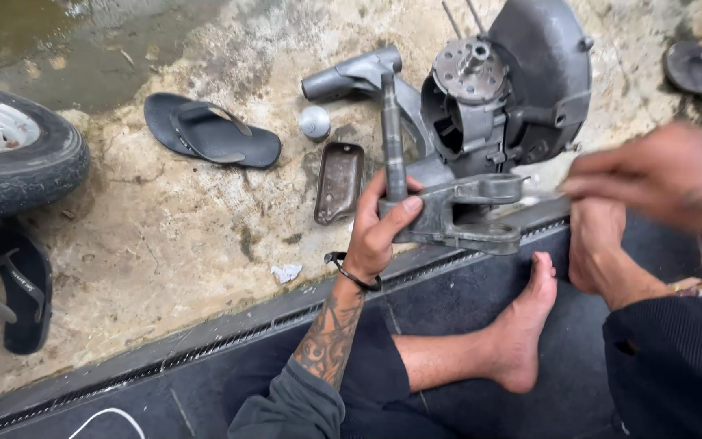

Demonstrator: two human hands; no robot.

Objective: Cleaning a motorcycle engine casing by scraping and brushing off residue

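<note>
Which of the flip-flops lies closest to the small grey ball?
The dark flip-flop just left of the grey ball; the others lie beside the tyre and at the top-right corner.

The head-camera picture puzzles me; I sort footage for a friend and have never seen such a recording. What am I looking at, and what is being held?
The camera sits on a person's head and looks down, so you see that person's own arms and bare feet. They sit on a dark mat at the edge of a stained concrete floor.

The left hand has its grip on a grey cast-metal bracket with a steel shaft. The right hand is blurred by movement near the bracket's far end; whether it holds anything cannot be told.

Behind the bracket stands a grey metal engine housing. On the floor lie a black rubber sandal, a small rusty metal tray, a small grey ball and, at the left, a black tyre on a wheel.
</note>
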